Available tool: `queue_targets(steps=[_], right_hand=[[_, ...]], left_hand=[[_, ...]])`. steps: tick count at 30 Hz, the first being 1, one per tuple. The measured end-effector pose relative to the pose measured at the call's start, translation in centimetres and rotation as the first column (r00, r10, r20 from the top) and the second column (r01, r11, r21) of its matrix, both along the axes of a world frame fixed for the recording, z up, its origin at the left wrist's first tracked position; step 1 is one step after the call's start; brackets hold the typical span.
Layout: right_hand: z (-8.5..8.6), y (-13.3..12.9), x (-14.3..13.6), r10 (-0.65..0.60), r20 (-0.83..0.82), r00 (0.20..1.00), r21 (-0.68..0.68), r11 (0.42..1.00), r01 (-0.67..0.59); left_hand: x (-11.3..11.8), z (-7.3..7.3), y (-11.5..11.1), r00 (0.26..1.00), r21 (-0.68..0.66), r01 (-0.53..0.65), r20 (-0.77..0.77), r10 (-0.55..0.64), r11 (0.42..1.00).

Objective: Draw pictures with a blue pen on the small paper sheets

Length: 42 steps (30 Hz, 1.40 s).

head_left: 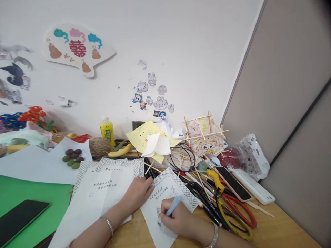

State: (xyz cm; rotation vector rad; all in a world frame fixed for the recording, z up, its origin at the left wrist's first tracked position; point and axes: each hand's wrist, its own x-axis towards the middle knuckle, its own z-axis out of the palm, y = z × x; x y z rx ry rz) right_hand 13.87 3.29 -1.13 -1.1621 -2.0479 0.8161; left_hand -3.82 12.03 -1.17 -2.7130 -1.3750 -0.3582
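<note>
My right hand [176, 216] grips a light blue pen [174, 205], its tip end over the lower part of a white sheet [155, 220]. That sheet has a patterned border at its top right, handwritten lines and a small plant drawing. My left hand [138, 193] lies flat, palm down, on the left edge of this sheet, its fingers stretched out. Under my left forearm, more white papers [113, 181] with a lattice border and handwriting overlap each other. The pen's tip is hidden by my fingers.
Right of the sheet lie black markers [204, 203], scissors with red handles [239, 210], a yellow glue gun [216, 179] and a phone [233, 183]. Behind are a drink bottle [107, 131], a banana [120, 151] and a stick frame [204, 132]. A dark tablet [20, 220] lies left.
</note>
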Motion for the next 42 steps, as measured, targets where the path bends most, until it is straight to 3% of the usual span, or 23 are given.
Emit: queue_targets(steps=[42], right_hand=[[-0.45,0.11,0.28,0.018,-0.016,1.000,-0.017,1.000,-0.019]], left_hand=[[0.00,-0.08,-0.07,1.000,-0.004,-0.002,-0.006,0.002,1.000]])
